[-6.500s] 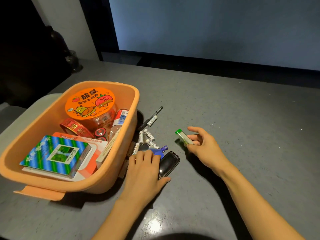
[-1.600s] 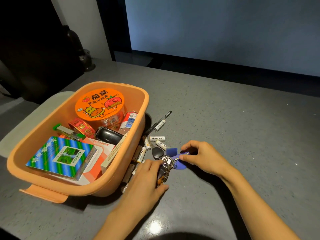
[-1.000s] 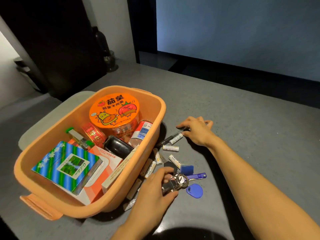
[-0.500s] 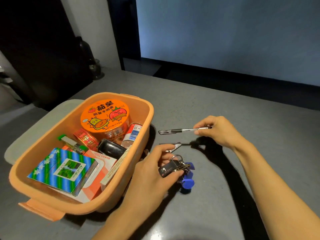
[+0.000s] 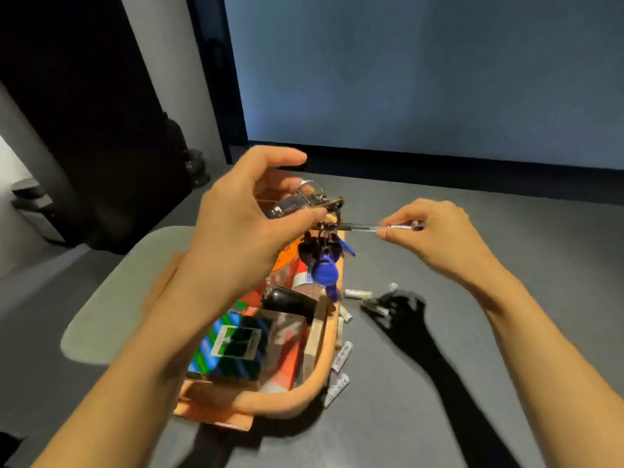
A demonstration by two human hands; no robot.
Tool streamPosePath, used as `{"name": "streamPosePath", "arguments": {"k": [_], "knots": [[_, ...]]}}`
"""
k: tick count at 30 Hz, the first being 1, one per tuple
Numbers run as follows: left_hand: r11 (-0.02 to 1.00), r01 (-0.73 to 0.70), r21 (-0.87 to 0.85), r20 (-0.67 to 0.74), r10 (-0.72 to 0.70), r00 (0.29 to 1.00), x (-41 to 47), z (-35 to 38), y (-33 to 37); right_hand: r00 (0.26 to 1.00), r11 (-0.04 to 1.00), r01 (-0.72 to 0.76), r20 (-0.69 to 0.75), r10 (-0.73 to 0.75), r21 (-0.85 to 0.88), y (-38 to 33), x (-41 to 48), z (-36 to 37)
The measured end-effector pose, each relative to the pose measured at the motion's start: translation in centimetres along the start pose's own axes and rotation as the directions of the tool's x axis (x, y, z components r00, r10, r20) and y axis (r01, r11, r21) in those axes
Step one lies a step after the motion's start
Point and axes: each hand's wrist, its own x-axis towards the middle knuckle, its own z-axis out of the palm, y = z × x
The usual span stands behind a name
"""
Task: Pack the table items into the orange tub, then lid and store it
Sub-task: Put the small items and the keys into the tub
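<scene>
Grey table (image 5: pixel 506 332) fills lower frame. Orange tub (image 5: pixel 297 396) sits at lower centre, largely hidden behind left forearm; blue-green box (image 5: pixel 233 349) and black case (image 5: pixel 290 300) are seen inside. Left hand (image 5: pixel 236 231) is closed on key bunch (image 5: pixel 320 251), held above tub at frame centre. Right hand (image 5: pixel 435 231) pinches pen (image 5: pixel 371 227), centre right. Batteries (image 5: pixel 341 361) lie on table beside tub's right wall.

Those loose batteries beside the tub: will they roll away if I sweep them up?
Probably. The batteries are small smooth cylinders lying on their sides on the flat grey table, so a nudge likely sends them rolling. Several lie against the orange tub, which may stop those.
</scene>
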Motion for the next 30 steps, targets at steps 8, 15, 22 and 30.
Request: {"name": "streamPosePath", "arguments": {"k": [8,15,22,30], "knots": [[0.999,-0.027,0.02,0.092,0.025,0.995,2.7,-4.0,-5.8,0.975,0.933,-0.178,-0.188,0.123,-0.314,-3.3,-1.4,8.6],[0.999,-0.033,-0.016,0.144,0.035,0.989,4.0,-1.7,-8.8,0.976,0.91,-0.207,-0.135,0.169,-0.358,-4.2,-1.7,11.3],[0.996,-0.079,0.038,0.246,0.067,0.967,3.0,-0.1,-11.1,0.989,0.972,-0.145,-0.06,0.137,-0.183,-3.1,-2.6,9.4],[0.961,-0.172,0.219,0.467,0.052,0.883,1.9,0.4,-12.9,0.989,0.982,-0.091,-0.131,0.069,-0.166,-2.5,-2.5,9.1]]}}
